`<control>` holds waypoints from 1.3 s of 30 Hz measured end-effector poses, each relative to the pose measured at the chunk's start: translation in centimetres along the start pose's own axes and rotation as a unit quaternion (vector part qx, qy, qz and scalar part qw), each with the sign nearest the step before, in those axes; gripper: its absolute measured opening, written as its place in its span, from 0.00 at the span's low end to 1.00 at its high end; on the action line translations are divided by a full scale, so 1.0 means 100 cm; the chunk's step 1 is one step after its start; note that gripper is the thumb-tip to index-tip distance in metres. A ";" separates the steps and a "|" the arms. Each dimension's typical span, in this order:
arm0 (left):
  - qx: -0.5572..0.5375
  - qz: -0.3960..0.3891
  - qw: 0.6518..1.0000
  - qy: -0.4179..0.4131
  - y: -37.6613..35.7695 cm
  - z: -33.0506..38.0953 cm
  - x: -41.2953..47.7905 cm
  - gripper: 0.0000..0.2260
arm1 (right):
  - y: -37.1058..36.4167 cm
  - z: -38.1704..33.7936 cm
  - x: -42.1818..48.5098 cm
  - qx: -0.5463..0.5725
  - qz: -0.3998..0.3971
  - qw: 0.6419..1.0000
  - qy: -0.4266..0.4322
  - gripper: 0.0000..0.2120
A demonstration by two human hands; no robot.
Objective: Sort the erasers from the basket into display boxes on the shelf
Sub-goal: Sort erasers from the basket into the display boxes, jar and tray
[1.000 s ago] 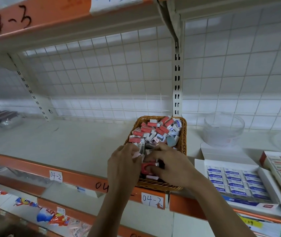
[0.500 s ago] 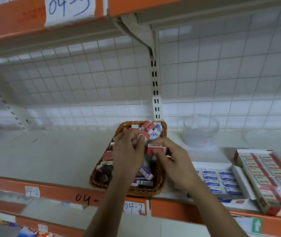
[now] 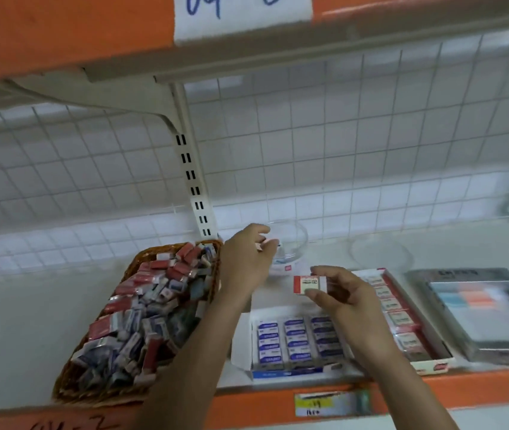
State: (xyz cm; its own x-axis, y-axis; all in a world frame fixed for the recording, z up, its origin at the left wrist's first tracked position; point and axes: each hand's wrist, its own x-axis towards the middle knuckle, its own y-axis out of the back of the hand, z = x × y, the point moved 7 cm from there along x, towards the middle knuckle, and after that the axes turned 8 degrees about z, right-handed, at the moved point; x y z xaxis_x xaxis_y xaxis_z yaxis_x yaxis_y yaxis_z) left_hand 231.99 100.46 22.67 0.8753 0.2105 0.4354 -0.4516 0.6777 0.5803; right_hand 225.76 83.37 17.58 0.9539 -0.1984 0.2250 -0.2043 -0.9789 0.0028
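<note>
One red-and-white eraser (image 3: 310, 284) logged, pinched in the right grip (image 3: 344, 301), in frame just above the blue display box (image 3: 284, 373) on the shelf (image 3: 29, 321). We saw the left grip (image 3: 243, 263) curled right of the basket (image 3: 70, 386); we could not tell whether it held anything.

Both forearms are stretching from 6 o'clock toward 12. The left hand (image 3: 245, 263) is curling its fingers (image 3: 257, 228) loosely, contents unclear. The right hand (image 3: 344, 294), at its 4 o'clock, is pinching an eraser (image 3: 310, 284) between thumb and fingers.
</note>
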 end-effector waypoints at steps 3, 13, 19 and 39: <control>0.030 -0.001 1.000 -0.004 -0.021 0.002 0.011 0.10 | 0.019 0.003 0.002 0.001 0.010 1.000 -0.014 0.14; 0.050 -0.029 0.998 -0.021 -0.054 0.016 -0.004 0.09 | 0.063 0.013 0.010 0.017 0.022 0.999 -0.034 0.20; -0.135 -0.237 0.962 -0.004 -0.090 0.060 -0.054 0.05 | 0.082 0.013 0.015 0.046 0.051 0.997 -0.027 0.19; -0.146 -0.281 0.948 -0.018 -0.113 0.079 -0.088 0.10 | 0.115 0.009 0.010 -0.231 0.007 0.973 0.007 0.13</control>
State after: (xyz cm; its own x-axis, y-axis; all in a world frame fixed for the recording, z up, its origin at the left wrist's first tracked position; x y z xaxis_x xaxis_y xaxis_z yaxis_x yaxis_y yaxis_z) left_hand 228.01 85.38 17.68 0.9549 -0.2619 0.1397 0.1558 0.8428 0.5151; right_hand 224.59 71.83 16.97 0.9479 -0.2073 0.2418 -0.2971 -0.8490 0.4370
